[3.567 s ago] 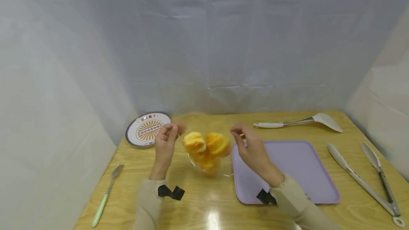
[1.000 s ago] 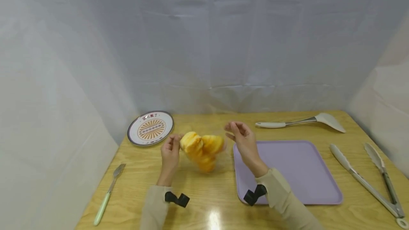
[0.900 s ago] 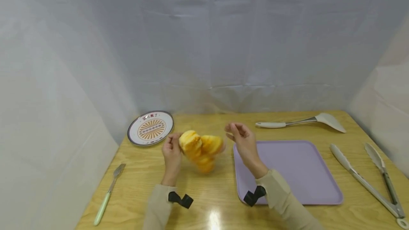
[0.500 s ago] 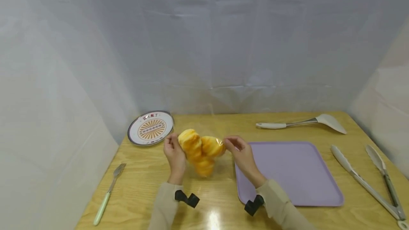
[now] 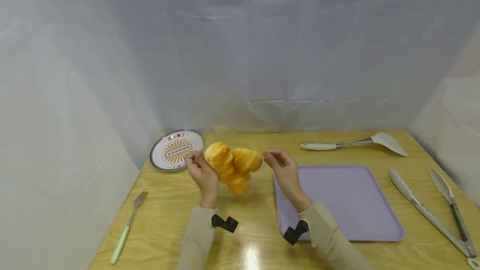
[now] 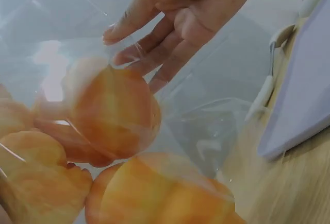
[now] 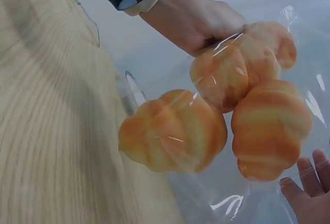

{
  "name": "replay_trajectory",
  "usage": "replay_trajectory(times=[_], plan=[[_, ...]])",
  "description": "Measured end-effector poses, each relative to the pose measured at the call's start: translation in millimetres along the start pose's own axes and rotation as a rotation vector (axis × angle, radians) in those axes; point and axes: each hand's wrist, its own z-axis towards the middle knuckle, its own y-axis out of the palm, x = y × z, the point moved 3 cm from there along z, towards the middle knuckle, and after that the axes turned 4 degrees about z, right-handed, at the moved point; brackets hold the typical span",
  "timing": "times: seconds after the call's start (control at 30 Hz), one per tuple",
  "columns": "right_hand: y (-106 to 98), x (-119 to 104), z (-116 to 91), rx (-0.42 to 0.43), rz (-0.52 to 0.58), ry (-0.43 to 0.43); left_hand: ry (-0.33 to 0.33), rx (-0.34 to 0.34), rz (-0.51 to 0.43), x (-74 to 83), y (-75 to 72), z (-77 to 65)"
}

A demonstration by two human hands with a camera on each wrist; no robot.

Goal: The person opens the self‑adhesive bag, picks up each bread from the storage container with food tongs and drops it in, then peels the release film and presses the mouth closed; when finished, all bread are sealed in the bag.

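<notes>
Several golden bread rolls (image 5: 225, 163) hang in a clear plastic bag (image 7: 227, 206) between my hands, above the wooden table. My left hand (image 5: 204, 174) pinches the bag's film on the left, close beside the rolls and overlapping the plate's edge in the head view. On the other side my right hand (image 5: 286, 174) pinches the film between thumb and fingers, just right of the rolls. The left wrist view shows that right hand (image 6: 185, 23) through the glossy film. In the right wrist view the rolls (image 7: 172, 131) press together inside the bag, partly covering the left hand's fingers.
A patterned plate (image 5: 159, 149) stands at the back left, and a fork (image 5: 125, 230) with a green handle lies left. To the right are a purple tray (image 5: 345, 199), a spatula (image 5: 318, 146) behind it and open tongs (image 5: 431, 216).
The bag of rolls has moved left, and rises in the latest half second. My left hand has turned and come up beside it; my right hand has shifted left since the first frame.
</notes>
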Motion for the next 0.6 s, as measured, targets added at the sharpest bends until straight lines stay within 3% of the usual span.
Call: replay_trajectory(times=[0.2, 0.3, 0.47, 0.6], plan=[[-4, 7, -2, -0.022, -0.054, 0.048, -0.050, -0.144, -0.003, -12.6, -3.7, -10.4], [-4, 8, 0, -0.023, -0.058, 0.045, -0.079, -0.183, -0.017, -17.0, -5.4, -14.8], [-1, 5, 4, 0.006, 0.021, 0.043, -0.101, -0.207, -0.071, -20.1, -6.1, -15.9], [3, 2, 6, 0.009, 0.110, 0.065, -0.084, -0.278, -0.055, -17.1, -7.8, -12.7]])
